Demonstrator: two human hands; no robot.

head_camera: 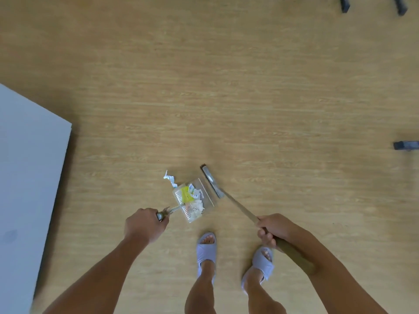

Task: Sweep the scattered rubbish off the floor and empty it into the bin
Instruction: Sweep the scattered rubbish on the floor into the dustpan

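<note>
A clear plastic dustpan (pixel 205 198) rests on the wooden floor just ahead of my feet. It holds white paper scraps and a yellow piece (pixel 185 194). My left hand (pixel 145 224) grips the dustpan's handle. A crumpled white paper scrap (pixel 169 179) lies on the floor just outside the pan's upper left corner. The broom head (pixel 212 181) lies along the pan's right edge, and its long handle runs back to my right hand (pixel 273 230), which is closed around it. No bin is in view.
A pale grey slab, perhaps a tabletop (pixel 29 189), fills the left side. Dark furniture feet stand at the top right (pixel 344 4) and at the right edge (pixel 405 145). My feet in lilac slippers (pixel 205 250) stand close behind the pan.
</note>
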